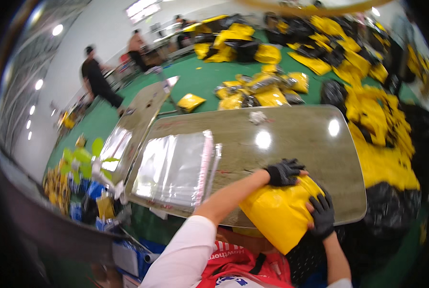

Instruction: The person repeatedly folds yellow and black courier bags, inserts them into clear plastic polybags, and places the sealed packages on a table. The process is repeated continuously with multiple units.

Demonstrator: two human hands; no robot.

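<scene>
Head view: the yellow plastic piece [277,213] is lying at the near right edge of the table [301,132], its lower corner hanging past that edge toward you. It is looking flat and roughly rectangular, so the folding is probably well along — though the lower corner is sitting at a slant, and some squaring may be remaining. The layers inside are not showing, so you are getting no count of folds.

Your left hand [285,173], in a dark fingerless glove, is reaching across from the lower left, the forearm slanting over the table's near edge; its fingers are lying close together at the piece's upper edge. Your right hand [322,216] is coming up from below, wrist beside the table's near right corner, fingers slightly apart and thumb resting on the piece's right side. Whether either hand is pinching or merely pressing, you cannot tell.

Clear plastic sleeves [173,168] are lying flat on the table's left half — looking unused. A white scrap [257,117] is sitting by its far edge. Beyond the table, finished-looking yellow bundles [272,96] are piling on the floor; loose yellow sheeting [380,153] is heaping to its right.
</scene>
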